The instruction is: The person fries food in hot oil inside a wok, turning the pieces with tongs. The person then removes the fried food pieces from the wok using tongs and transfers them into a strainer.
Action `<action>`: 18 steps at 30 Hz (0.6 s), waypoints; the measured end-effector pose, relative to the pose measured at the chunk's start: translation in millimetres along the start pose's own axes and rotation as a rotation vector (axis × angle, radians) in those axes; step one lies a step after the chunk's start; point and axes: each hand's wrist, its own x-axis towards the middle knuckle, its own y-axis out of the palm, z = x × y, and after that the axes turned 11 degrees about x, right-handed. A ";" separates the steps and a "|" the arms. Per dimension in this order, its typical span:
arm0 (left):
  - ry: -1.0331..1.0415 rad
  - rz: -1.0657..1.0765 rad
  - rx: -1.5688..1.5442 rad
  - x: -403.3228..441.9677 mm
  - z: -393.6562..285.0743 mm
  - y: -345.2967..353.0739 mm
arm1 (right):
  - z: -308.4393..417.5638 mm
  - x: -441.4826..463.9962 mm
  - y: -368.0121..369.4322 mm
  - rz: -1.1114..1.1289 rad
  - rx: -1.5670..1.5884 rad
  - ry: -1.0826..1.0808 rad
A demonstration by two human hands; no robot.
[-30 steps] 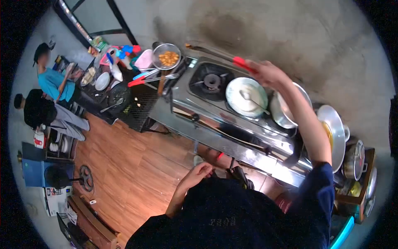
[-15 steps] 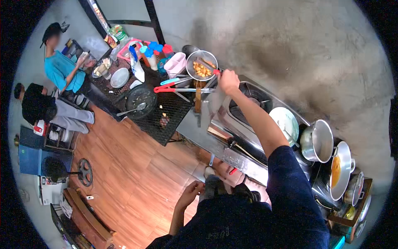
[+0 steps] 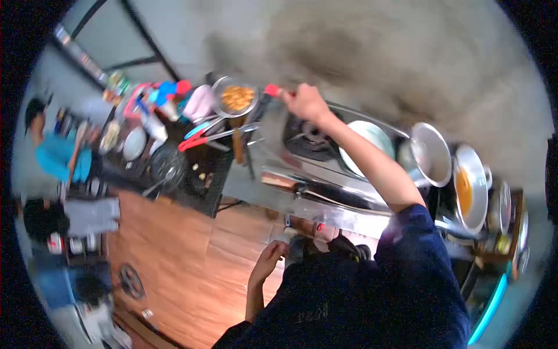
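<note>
My right hand [image 3: 308, 103] reaches over the back of the stove, closed around a red-handled spatula [image 3: 271, 90]; its head is blurred. Just left of it, a round strainer [image 3: 218, 100] holds golden-brown fried pieces [image 3: 238, 98]. The spatula is apart from these pieces. Low beside my body hangs my left hand [image 3: 270, 259], fingers loosely bent and apart, with nothing visible in it. Under my right forearm sits a pale round plate [image 3: 363, 139] on the stove [image 3: 314, 136].
Red-handled tongs [image 3: 195, 141] and a dark pan [image 3: 168, 166] lie on the black mesh table [image 3: 203, 200]. A metal pot [image 3: 427, 151] and a wide pan with orange liquid [image 3: 478, 198] stand to the right. A person in a blue shirt [image 3: 61, 157] and another person [image 3: 87, 215] are at far left.
My right hand has drawn the spatula out from over the strainer, toward the right. The view has turned, shifting the scene leftward. My left hand stays low by my body.
</note>
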 end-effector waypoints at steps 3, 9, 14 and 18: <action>0.024 0.222 0.076 28.1 -18.6 22.6 | -21.9 -111.2 -99.1 0.076 0.194 -0.048; 0.092 0.507 0.214 71.4 -46.5 107.6 | -79.9 -359.7 -286.5 -0.282 0.167 0.292; 0.139 0.556 0.243 91.6 -46.5 195.4 | -170.8 -479.3 -382.7 -0.676 -0.320 0.541; 0.098 0.549 0.323 92.5 -55.8 266.2 | -305.7 -512.4 -425.6 -0.671 -0.498 0.598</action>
